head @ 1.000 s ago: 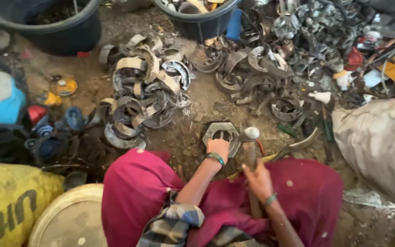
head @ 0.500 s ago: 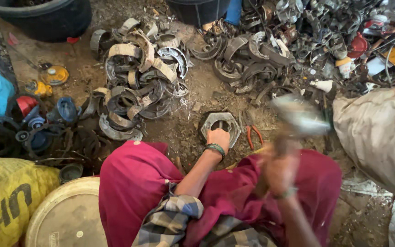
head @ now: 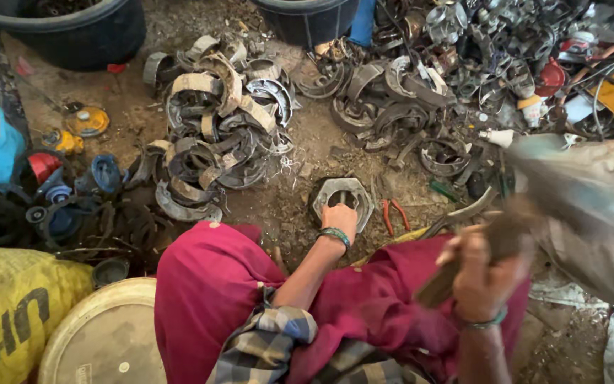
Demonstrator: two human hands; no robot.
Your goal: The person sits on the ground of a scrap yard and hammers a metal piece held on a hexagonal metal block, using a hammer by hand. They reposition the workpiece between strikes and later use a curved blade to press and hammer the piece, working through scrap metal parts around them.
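Fingers of the left hand point(head: 339, 217) lie curled over the near edge of a hexagonal metal casting point(head: 342, 199), pressing it flat on the dirt floor point(head: 300, 206), evidently to steady it. The casting sits directly under and just beyond those fingertips, between the knees. The right hand point(head: 481, 274) is closed in a fist round the wooden handle of a hammer point(head: 495, 245), raised and blurred; the head cannot be made out clearly.

Just right of the left fingers lie red-handled pliers point(head: 394, 215), within easy reach. Beyond the fingertips, heaps of curved metal scrap point(head: 214, 135) are spread out, apparently grouped by kind. Two dark tubs point(head: 72, 28) stand at the far edge.

Packages: well left of the left hand, a yellow woven sack point(head: 15, 313) with large dark lettering, lying bulged on its side. Near it, a round pale lid point(head: 108, 338). Right of the raised fist, a grey-tan sack point(head: 591, 213), unmarked as far as visible.
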